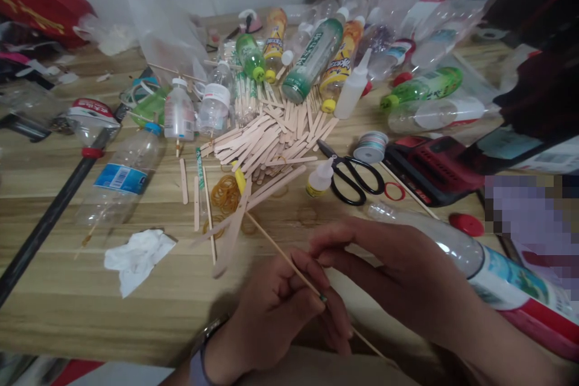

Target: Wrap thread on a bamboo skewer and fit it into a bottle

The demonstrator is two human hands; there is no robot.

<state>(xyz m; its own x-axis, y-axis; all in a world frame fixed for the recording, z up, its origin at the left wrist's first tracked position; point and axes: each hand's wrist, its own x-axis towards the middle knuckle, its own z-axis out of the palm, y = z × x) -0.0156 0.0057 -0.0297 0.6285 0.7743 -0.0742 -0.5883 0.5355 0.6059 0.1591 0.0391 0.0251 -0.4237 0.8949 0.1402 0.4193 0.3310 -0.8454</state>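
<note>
My left hand [289, 313] is closed round a thin wooden skewer [271, 237], which slants from the middle of the table down toward me. At its far end, flat craft sticks [235, 223] cross like propeller blades, slightly blurred. A small green bit shows on the skewer beside my left thumb. My right hand [384, 265] hovers just right of the left one, its fingers loosely bent and slightly apart, with nothing visible in them. Its fingertips are close to the left forefinger; whether they touch is unclear. Behind the crossed sticks lie rubber bands [225, 194].
Loose craft sticks [271, 139] are heaped mid-table, with a green bottle [312, 60] behind. Scissors [350, 175], a glue bottle [319, 178], a wire spool [371, 147] and a red-black battery [429, 169] lie right. Left are a clear bottle [129, 163], crumpled tissue [138, 256] and black bar [45, 226].
</note>
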